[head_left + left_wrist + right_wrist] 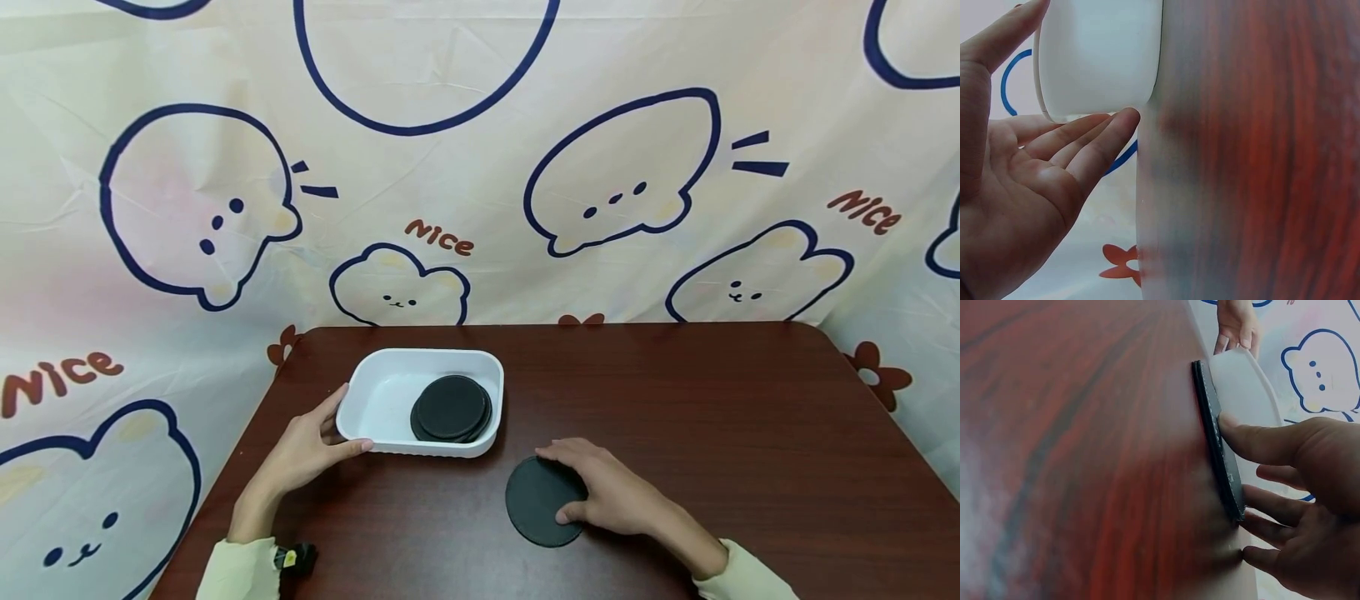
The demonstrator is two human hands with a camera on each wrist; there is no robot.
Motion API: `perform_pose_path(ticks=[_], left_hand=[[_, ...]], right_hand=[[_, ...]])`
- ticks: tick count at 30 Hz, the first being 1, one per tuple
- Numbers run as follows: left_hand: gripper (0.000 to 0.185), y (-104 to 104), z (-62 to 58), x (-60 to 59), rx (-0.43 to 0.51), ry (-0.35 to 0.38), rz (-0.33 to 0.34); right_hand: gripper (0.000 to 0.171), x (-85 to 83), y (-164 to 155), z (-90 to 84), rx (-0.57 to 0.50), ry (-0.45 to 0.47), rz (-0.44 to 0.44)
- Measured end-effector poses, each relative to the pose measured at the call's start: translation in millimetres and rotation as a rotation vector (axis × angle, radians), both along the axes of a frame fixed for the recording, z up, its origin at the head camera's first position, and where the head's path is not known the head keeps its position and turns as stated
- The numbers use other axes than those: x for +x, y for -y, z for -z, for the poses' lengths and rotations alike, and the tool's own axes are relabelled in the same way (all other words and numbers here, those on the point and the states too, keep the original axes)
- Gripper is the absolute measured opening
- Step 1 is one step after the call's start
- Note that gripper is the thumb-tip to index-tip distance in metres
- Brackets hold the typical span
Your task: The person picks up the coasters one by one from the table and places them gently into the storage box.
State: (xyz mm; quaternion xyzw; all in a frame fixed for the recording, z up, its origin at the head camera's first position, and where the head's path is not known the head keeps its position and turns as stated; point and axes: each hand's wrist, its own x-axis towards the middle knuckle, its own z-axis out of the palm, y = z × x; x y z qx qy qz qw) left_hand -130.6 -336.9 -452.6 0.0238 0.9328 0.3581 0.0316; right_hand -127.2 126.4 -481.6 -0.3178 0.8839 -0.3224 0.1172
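Note:
My left hand [303, 450] holds the left end of a white plastic tray [378, 404], thumb at the near left corner and fingers along the left side. Inside the tray, toward its right end, lies a stack of round black coasters [452, 407]. To the tray's lower right, my right hand [615, 492] grips a round black coaster [534, 504] low over the table, its thumb on the top face and its fingers at the far edge. Edge-on in the right wrist view, this coaster [1219, 444] shows more than one layer, with stitching along the rim.
The dark brown wooden table [675, 400] has rounded far corners. A pale cloth [495, 192] with cartoon bears hangs behind it and at both sides. A small black device [300, 558] sits by the left sleeve.

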Motion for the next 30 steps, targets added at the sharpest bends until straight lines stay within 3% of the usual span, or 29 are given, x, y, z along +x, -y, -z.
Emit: perform_pose_path(ticks=[10, 20, 25, 30], left_hand=[[0.113, 0.4, 0.8, 0.3, 0.001, -0.010, 0.004], [0.114, 0.1, 0.8, 0.4, -0.004, 0.003, -0.001], [0.114, -0.1, -1.0, 0.8, 0.000, -0.001, 0.007], [0.114, 0.3, -0.9, 1.4, 0.003, -0.013, 0.014]], right_hand=[[0.070, -4.2, 0.6, -5.1, -0.110, 0.006, 0.041], [0.050, -19.4, -8.7, -14.2, -0.124, 0.119, 0.059], [0.036, -27.2, -15.1, -21.3, -0.201, 0.176, 0.054], [0.034, -32.2, -18.8, -25.1, -0.290, 0.285, 0.079]])
